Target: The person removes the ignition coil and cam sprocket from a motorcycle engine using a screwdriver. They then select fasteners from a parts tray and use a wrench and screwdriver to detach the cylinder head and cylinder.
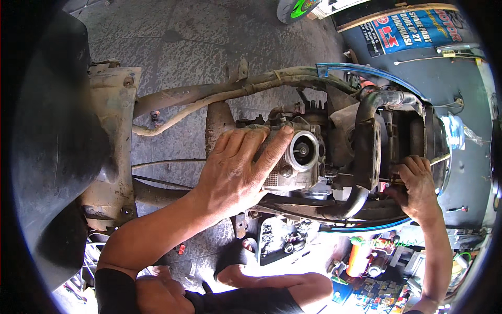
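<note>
My left hand (232, 170) lies over a grimy metal engine (282, 180). Its fingers curl across the far edge, and the thumb lies beside a round silver opening (304, 150) with a small bolt-like centre. To the right, my right hand (420, 189) is closed in a pinch inside the rear of the motorbike frame (334, 211). What it holds is hidden by the fingers. A thin pale rod (440, 158) shows just beyond its knuckles. Between the hands runs a thick dark bent tube (367, 149).
A black panel (63, 131) blocks the left side. Beneath the frame stands a tray of metal parts (285, 240). An orange cylinder (358, 259) and scattered tools sit at lower right. A plastic bottle (454, 132) and a blue banner (415, 31) are on the right.
</note>
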A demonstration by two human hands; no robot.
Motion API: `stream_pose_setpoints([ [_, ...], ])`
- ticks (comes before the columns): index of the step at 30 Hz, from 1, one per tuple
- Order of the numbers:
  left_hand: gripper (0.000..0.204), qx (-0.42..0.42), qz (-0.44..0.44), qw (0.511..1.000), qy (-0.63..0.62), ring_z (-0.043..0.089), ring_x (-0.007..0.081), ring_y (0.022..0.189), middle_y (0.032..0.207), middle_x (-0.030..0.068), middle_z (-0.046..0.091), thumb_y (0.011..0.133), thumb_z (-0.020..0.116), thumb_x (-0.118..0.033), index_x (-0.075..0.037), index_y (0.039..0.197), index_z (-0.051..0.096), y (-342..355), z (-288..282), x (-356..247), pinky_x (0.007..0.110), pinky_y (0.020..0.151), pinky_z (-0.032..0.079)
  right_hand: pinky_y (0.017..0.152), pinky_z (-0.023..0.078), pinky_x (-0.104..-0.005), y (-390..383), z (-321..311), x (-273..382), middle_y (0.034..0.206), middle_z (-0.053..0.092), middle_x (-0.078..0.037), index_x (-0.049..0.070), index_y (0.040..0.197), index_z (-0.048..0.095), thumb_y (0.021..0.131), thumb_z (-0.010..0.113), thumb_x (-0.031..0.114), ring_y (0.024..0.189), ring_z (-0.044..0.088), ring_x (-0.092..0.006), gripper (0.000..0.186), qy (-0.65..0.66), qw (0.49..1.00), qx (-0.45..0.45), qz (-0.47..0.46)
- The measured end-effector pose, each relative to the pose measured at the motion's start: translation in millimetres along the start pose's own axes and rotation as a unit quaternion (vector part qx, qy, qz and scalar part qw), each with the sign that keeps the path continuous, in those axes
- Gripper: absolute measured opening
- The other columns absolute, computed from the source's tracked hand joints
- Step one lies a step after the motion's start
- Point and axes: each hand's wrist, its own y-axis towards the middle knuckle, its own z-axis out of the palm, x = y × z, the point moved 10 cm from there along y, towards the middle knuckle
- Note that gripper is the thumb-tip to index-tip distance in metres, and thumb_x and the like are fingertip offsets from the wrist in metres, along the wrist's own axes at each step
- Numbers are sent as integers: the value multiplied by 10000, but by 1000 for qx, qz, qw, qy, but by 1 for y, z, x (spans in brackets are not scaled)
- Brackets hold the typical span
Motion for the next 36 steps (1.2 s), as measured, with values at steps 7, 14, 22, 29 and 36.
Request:
stream_pose_setpoints([
  [7,894,-11,3,1000,-9,571,308,962,1134,186,587,725,648,2,-85,1547,310,-2,0,-1,458,867,452,956,393,-455,-4,9,-9,967,637,-86,50,906,682,628,810,67,1023,577,-313,306,17,998,52,-20],
  [14,889,-22,12,1000,-1,572,305,976,1104,162,580,710,692,-12,-64,1523,337,3,-4,-3,450,865,447,920,395,-444,-11,-7,8,991,651,-81,58,934,687,657,791,67,995,586,-302,296,-16,995,-75,-56],
  [22,1055,9,-6,1000,5,566,320,1034,1142,165,552,645,838,-142,-67,1539,285,8,-8,-8,482,939,426,947,387,-441,-7,-3,-4,927,625,-107,39,883,676,757,733,131,1021,562,-310,166,-31,999,-22,9],
  [29,1144,24,-1,1000,-8,539,347,1048,1172,184,533,578,849,-71,-75,1556,255,5,-4,-9,494,932,426,966,369,-451,-7,6,-9,894,627,-98,41,811,688,740,729,103,1023,566,-294,103,40,999,-17,14],
  [36,1084,14,0,1000,1,548,335,1017,1159,177,541,646,832,-117,-77,1559,251,7,-5,-7,488,916,428,974,370,-451,-6,0,-6,888,626,-93,39,804,683,709,733,63,979,562,-297,110,60,997,-39,20],
])
